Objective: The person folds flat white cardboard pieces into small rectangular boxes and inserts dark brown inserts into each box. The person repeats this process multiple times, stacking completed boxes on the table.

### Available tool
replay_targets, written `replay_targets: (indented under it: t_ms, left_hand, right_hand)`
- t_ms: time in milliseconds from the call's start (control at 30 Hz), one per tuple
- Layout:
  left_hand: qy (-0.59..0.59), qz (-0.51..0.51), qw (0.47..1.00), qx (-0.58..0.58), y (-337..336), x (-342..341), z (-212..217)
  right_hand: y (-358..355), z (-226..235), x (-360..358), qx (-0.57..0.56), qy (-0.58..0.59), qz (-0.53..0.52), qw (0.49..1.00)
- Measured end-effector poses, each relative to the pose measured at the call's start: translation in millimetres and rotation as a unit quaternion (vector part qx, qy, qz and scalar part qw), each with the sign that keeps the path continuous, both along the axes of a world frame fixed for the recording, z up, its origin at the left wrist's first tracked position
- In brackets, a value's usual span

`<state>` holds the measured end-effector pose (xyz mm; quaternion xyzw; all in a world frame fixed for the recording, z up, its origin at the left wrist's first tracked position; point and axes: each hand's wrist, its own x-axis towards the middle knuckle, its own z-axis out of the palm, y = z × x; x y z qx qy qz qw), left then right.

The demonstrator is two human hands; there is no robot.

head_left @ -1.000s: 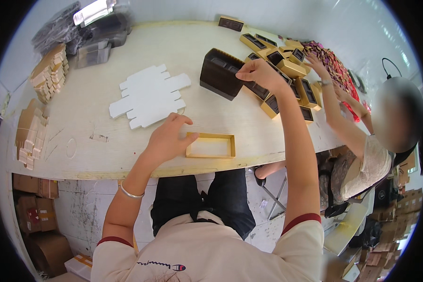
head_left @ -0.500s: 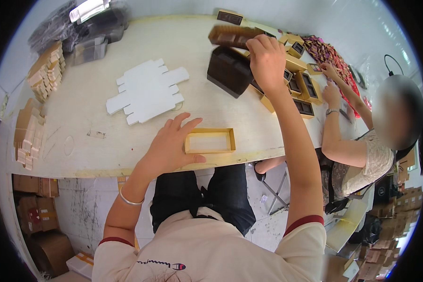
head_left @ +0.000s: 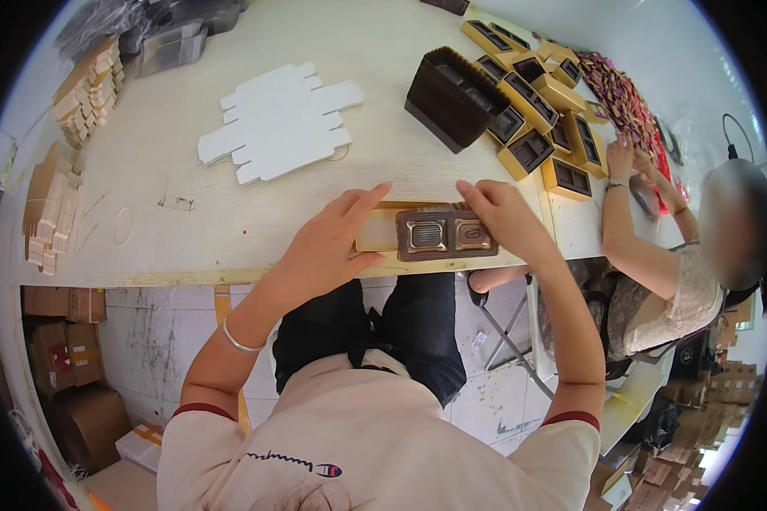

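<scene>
At the table's near edge sits a shallow gold cardboard box (head_left: 375,228), its white inside partly visible. My left hand (head_left: 320,247) grips the box's left end between thumb and fingers. A brown plastic tray insert (head_left: 447,232) with two moulded compartments lies over the right part of the box, overhanging its right side. My right hand (head_left: 504,217) holds the insert's right end, thumb on its far edge; some fingertips are hidden. Beyond my right hand stands a stack of dark brown tray inserts (head_left: 456,98).
Gold boxes with brown inserts (head_left: 562,145) cluster at the right, beside a heap of small red-and-gold packets (head_left: 622,98). A co-worker's hands (head_left: 631,162) are near that heap. Flat white box blanks (head_left: 281,123) lie at centre-left; folded cardboard stacks (head_left: 51,209) line the left edge.
My right hand has come back from the stack with a brown insert and brought it down over the gold box. My left hand has closed on the box's left end.
</scene>
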<state>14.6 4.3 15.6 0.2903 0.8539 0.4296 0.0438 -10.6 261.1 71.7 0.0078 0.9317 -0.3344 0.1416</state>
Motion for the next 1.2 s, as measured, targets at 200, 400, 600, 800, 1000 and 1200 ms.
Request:
replay_targets:
  t_ms: [200, 400, 600, 800, 1000, 1200]
  left_hand:
    - [0.063, 0.017, 0.996, -0.055, 14.0, 4.6, -1.2]
    - [0.048, 0.017, 0.997, -0.052, 18.3, 5.2, -0.1]
    - [0.017, 0.017, 0.998, -0.066, 15.2, -3.3, 1.5]
    - [0.033, -0.086, 0.991, -0.097, -18.2, -38.6, 2.3]
    - [0.037, -0.119, 0.990, -0.070, -6.5, -26.1, 8.8]
    - [0.146, -0.051, 0.982, -0.104, 2.1, -12.7, -2.0]
  right_hand:
    - [-7.2, -16.4, -23.7, 0.064, 0.007, -0.008, 0.998]
    - [-10.7, -14.2, -32.6, 0.071, 0.017, 0.015, 0.997]
    - [-31.6, -2.4, -20.7, 0.015, -0.023, 0.092, 0.995]
    - [0.4, -14.7, 21.8, -0.138, 0.113, 0.248, 0.952]
    - [-11.7, -56.2, 44.2, -0.113, 0.148, 0.231, 0.955]
    - [-28.7, -54.9, 53.1, -0.208, 0.170, 0.135, 0.954]
